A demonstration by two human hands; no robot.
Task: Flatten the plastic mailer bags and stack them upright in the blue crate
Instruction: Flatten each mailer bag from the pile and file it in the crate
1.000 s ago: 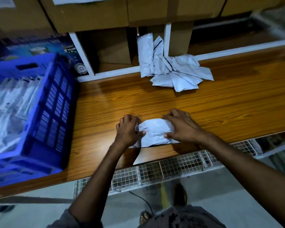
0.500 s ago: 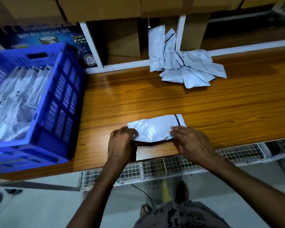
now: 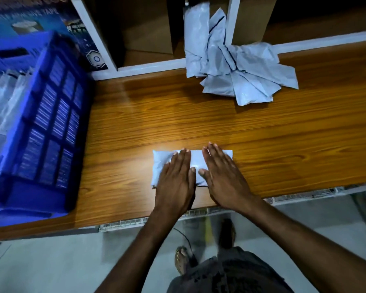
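Head view shows the table (image 3: 220, 123) across the middle and the crate (image 3: 51, 115) at the left edge, already partly filled, its contents blurred. A loose pile (image 3: 237, 66) of bags sits at upper centre-right. Low in the centre, one mailer (image 3: 195, 160) lies on the wood under both palms. The left hand (image 3: 175, 182) and right hand (image 3: 222, 176) lie flat with straight fingers, gripping nothing. To flatten it well, sweep outward from the middle, so trapped air escapes and creases don't set.

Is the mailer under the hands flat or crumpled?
Mostly flat: mailer lies spread on table, left hand and right hand pressing it.
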